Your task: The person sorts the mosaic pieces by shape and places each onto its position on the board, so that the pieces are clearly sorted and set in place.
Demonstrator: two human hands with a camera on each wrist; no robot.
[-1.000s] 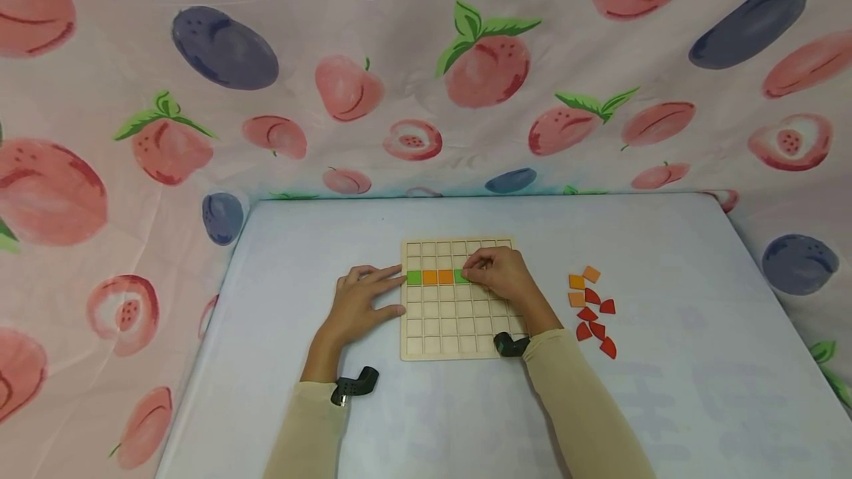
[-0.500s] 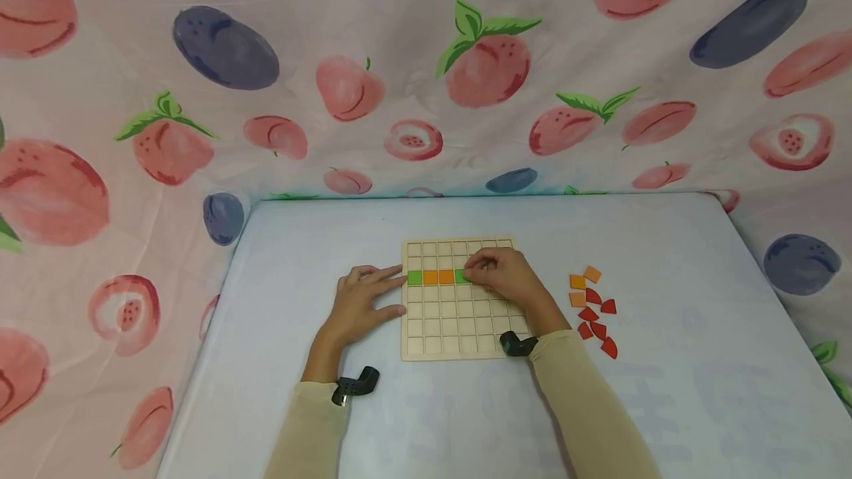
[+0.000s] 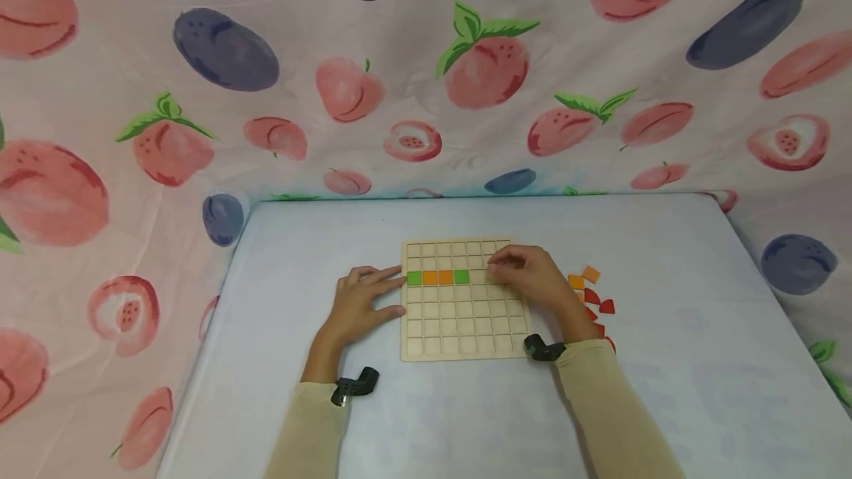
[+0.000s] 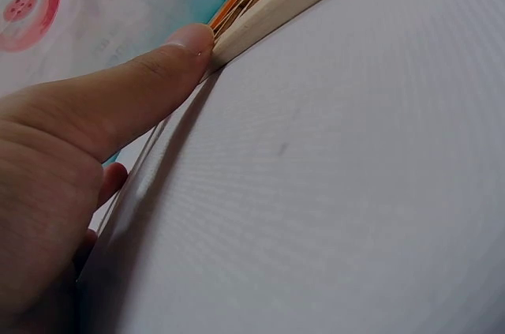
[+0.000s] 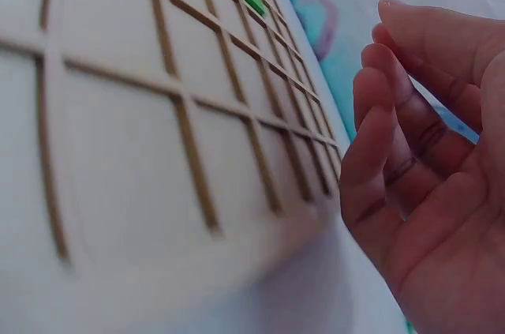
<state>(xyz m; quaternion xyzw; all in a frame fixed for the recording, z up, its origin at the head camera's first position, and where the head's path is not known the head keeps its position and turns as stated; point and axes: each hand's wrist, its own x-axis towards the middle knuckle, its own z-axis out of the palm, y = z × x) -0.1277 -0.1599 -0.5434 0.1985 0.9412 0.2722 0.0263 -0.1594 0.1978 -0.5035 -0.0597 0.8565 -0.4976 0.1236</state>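
Observation:
A wooden grid board (image 3: 459, 327) lies flat on the table. One row holds a green square tile (image 3: 461, 277) beside two orange square tiles (image 3: 437, 278), with another green tile (image 3: 414, 278) at the row's left end. My left hand (image 3: 359, 305) touches the board's left edge with spread fingers; the left wrist view shows the thumb (image 4: 158, 73) against the wooden side. Over the right part of the board hovers my right hand (image 3: 532, 276). In the right wrist view its fingers (image 5: 371, 129) are loosely bent, and nothing shows between them.
Right of the board lie loose orange squares (image 3: 592, 274) and several red quarter-round pieces (image 3: 606, 307), some covered by the right wrist. A fruit-print cloth (image 3: 413, 80) hangs behind the white table (image 3: 426, 420).
My right hand has let go of the right-hand green tile and moved right, so that tile now shows whole in its cell. My left hand has stayed in place.

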